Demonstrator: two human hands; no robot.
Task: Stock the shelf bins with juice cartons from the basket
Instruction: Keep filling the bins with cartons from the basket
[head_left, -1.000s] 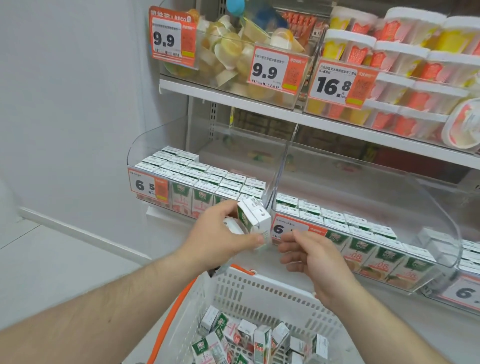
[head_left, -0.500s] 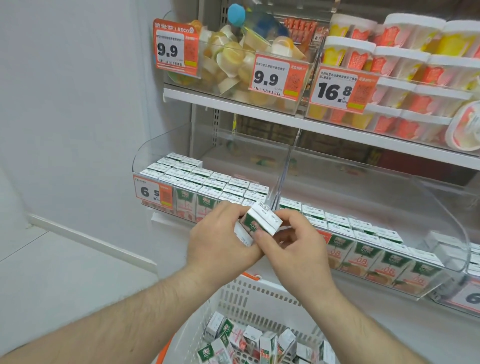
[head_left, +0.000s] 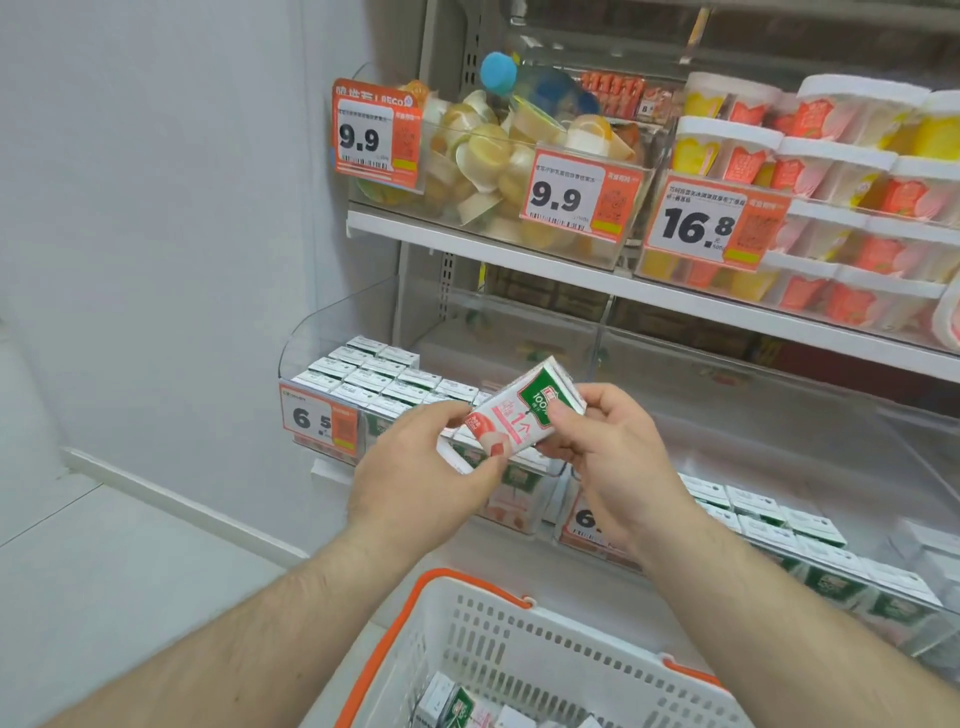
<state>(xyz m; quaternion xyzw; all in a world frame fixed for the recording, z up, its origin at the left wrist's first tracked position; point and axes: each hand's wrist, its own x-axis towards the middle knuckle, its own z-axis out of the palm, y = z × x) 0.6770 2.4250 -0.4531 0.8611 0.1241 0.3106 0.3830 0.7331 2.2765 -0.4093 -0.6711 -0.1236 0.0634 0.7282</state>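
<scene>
A small white, pink and green juice carton (head_left: 511, 415) lies tilted between both hands, in front of the clear shelf bins. My left hand (head_left: 421, 478) pinches its lower left end, and a second white carton edge shows under those fingers. My right hand (head_left: 610, 462) grips the carton's green upper right end with thumb and fingers. The left bin (head_left: 317, 332) holds rows of the same cartons, and the right bin (head_left: 779, 415) holds more along its front. Below stands the white basket (head_left: 519, 654) with orange handles, a few cartons showing at its bottom.
The upper shelf (head_left: 519, 260) carries a bin of jelly cups and stacked white tubs, with orange price tags (head_left: 563, 195) hanging at its front. A white wall (head_left: 156, 260) and floor lie to the left of the shelving.
Both hands have lifted the carton and turned it so its printed pink and green face points at me. The view has moved closer to the shelf.
</scene>
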